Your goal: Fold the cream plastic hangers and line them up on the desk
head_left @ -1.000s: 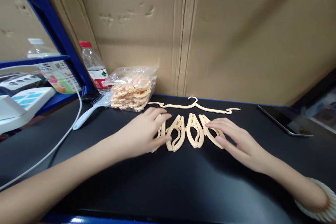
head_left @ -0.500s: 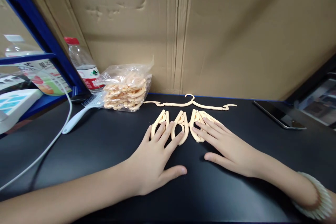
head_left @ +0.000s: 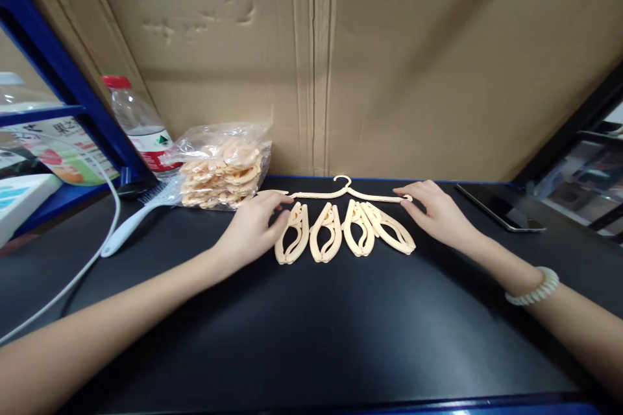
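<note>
On the pack (head_left: 73, 159) at my left I can read 果; the character beside it is partly hidden. The bottle (head_left: 141, 123) has a red-and-white label with a green triangle, its lettering too small to read. My left hand (head_left: 250, 233), half curled, covers part of the unfolded hanger (head_left: 321, 195) near its left end; I can't tell if it grips. My right hand (head_left: 435, 211) has thumb and forefinger slightly apart around the right tip, seemingly touching it. Four folded hangers (head_left: 325, 237) lie just in front.
</note>
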### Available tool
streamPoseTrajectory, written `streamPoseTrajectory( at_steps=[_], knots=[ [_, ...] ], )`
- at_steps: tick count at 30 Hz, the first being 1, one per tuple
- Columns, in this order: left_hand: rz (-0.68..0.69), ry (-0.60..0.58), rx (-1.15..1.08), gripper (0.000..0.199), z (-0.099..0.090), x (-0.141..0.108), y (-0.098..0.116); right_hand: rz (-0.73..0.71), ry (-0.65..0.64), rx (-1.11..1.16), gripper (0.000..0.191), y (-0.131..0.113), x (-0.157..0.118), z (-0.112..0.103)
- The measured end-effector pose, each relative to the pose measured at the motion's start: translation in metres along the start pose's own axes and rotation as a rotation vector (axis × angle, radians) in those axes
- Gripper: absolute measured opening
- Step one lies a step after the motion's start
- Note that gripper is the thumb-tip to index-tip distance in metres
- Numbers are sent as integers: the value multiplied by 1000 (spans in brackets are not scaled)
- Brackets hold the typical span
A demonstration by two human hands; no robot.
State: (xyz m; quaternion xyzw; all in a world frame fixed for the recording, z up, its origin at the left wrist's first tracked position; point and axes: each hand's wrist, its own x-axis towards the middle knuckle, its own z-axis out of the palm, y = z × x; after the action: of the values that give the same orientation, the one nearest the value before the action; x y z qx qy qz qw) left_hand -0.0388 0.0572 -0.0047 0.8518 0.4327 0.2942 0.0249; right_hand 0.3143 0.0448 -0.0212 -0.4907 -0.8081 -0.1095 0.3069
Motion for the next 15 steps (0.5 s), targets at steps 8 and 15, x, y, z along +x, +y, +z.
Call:
streamPoseTrajectory(
  at_steps=[8, 15],
  knots=[
    [-38, -87, 18, 47, 15, 19, -37, 48, -145, -71, 39, 31, -2, 30],
    [49, -125, -6, 47, 19, 20, -36, 50, -150, -71, 33, 32, 8, 30]
  ],
)
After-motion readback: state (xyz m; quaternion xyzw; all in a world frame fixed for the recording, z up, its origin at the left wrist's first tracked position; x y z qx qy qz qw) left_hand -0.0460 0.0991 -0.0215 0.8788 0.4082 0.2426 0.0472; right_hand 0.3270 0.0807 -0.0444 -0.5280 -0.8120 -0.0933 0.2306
